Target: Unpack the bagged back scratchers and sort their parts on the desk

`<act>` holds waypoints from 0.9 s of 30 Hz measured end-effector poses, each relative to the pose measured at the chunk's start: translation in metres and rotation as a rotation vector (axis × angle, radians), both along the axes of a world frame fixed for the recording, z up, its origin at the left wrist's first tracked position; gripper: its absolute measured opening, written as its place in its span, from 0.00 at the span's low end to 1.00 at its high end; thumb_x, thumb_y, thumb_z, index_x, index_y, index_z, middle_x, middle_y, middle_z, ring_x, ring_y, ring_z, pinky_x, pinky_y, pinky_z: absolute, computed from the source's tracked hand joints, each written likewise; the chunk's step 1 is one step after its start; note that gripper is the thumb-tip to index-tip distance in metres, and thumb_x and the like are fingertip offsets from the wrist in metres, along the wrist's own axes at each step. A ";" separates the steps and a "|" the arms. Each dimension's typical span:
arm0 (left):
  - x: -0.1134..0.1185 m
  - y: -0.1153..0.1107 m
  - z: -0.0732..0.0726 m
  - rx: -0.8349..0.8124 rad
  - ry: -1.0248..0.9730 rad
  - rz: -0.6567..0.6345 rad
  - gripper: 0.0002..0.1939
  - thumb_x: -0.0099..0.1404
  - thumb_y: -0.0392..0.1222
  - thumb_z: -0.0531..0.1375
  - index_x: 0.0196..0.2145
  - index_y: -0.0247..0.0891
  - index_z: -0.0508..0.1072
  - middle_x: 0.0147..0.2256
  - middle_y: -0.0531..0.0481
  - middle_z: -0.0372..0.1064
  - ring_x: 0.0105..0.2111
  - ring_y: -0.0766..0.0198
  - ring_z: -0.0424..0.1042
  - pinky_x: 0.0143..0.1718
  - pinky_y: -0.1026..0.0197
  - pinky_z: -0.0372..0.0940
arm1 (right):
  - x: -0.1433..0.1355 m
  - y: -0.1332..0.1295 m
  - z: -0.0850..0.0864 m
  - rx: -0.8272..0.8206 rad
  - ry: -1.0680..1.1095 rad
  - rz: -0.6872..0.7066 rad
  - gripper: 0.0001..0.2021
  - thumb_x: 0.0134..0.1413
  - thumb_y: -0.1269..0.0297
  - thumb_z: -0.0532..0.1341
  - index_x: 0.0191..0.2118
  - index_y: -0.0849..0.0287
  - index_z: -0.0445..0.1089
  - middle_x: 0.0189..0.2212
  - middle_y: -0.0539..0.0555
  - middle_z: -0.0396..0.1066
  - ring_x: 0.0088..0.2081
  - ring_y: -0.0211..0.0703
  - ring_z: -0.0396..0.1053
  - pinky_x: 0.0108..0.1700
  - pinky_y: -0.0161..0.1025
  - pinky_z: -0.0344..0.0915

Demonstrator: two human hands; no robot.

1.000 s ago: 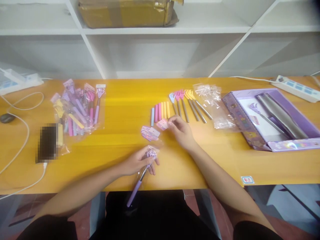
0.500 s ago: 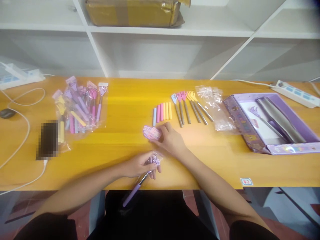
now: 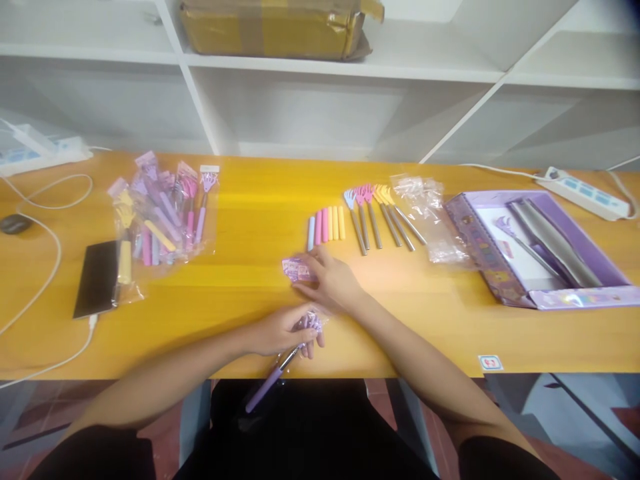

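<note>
My left hand (image 3: 287,331), near the table's front edge, is closed around the head end of a purple back scratcher (image 3: 267,388) in a clear bag. Its metal shaft and purple grip slant down over the edge toward my lap. Just beyond, my right hand (image 3: 333,279) pinches at a small printed card (image 3: 303,272) on a little pile of purple-pink cards (image 3: 289,268); the fingers partly cover it. Past the right hand stand coloured grip sleeves (image 3: 324,225) in a row. Beside them lie unbagged back scratchers (image 3: 379,220) with blue, pink and yellow heads.
At left are bagged back scratchers (image 3: 165,207), a phone (image 3: 96,277) on a cable and a mouse (image 3: 15,224). To the right lie clear bags (image 3: 425,213), a purple box (image 3: 543,299) holding a scratcher and grey pieces, and a power strip (image 3: 585,193). White shelving (image 3: 320,120) borders the back.
My right hand has shifted slightly left and down onto the card pile, and the pinkish card it held out now shows less. My left hand keeps its hold on the bagged back scratcher.
</note>
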State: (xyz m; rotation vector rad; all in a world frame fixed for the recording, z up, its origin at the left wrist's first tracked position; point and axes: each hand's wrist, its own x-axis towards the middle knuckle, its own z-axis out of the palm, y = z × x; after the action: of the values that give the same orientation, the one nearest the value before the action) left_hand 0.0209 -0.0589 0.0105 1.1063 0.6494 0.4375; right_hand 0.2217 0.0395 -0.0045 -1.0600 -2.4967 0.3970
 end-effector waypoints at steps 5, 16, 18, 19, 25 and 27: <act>-0.001 -0.002 -0.001 -0.001 -0.007 -0.003 0.26 0.78 0.61 0.60 0.60 0.38 0.67 0.45 0.41 0.78 0.35 0.61 0.81 0.39 0.57 0.75 | -0.004 0.002 0.000 0.057 -0.055 0.024 0.23 0.72 0.46 0.65 0.61 0.57 0.74 0.49 0.61 0.72 0.36 0.46 0.74 0.39 0.43 0.73; 0.003 -0.001 -0.003 -0.060 -0.154 0.207 0.27 0.76 0.59 0.64 0.60 0.38 0.65 0.46 0.42 0.77 0.33 0.62 0.81 0.37 0.58 0.75 | 0.024 0.012 0.022 -0.110 0.449 -0.041 0.24 0.81 0.46 0.49 0.52 0.55 0.76 0.47 0.60 0.75 0.49 0.52 0.76 0.52 0.49 0.74; 0.005 0.001 -0.004 -0.034 -0.178 0.264 0.28 0.77 0.58 0.63 0.64 0.39 0.63 0.48 0.40 0.77 0.34 0.61 0.82 0.39 0.57 0.76 | 0.032 0.012 0.032 -0.277 0.588 -0.007 0.26 0.79 0.41 0.49 0.50 0.55 0.76 0.43 0.58 0.75 0.43 0.49 0.75 0.48 0.48 0.73; 0.006 0.001 -0.005 -0.011 -0.187 0.289 0.28 0.78 0.57 0.63 0.65 0.39 0.62 0.49 0.40 0.77 0.34 0.61 0.82 0.39 0.57 0.76 | 0.034 0.011 0.036 -0.403 0.602 0.034 0.26 0.76 0.38 0.53 0.52 0.55 0.76 0.42 0.57 0.75 0.40 0.47 0.74 0.44 0.46 0.73; 0.007 0.003 -0.009 0.004 -0.254 0.328 0.27 0.76 0.56 0.65 0.62 0.40 0.63 0.51 0.38 0.77 0.37 0.59 0.84 0.39 0.57 0.77 | 0.025 0.003 0.055 -0.842 0.582 0.065 0.24 0.64 0.38 0.69 0.37 0.58 0.74 0.28 0.50 0.72 0.28 0.39 0.68 0.32 0.37 0.65; 0.007 0.001 -0.011 -0.091 -0.275 0.217 0.28 0.73 0.56 0.69 0.59 0.38 0.65 0.48 0.39 0.79 0.37 0.57 0.85 0.40 0.56 0.77 | 0.025 0.000 0.068 -0.669 0.727 -0.086 0.23 0.66 0.40 0.67 0.36 0.56 0.72 0.24 0.46 0.66 0.24 0.35 0.61 0.27 0.35 0.60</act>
State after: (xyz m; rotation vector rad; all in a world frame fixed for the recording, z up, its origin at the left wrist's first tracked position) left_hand 0.0275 -0.0578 -0.0008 0.8724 0.5416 0.7262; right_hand 0.2462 0.0398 0.0633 -0.9861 -1.6793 1.3729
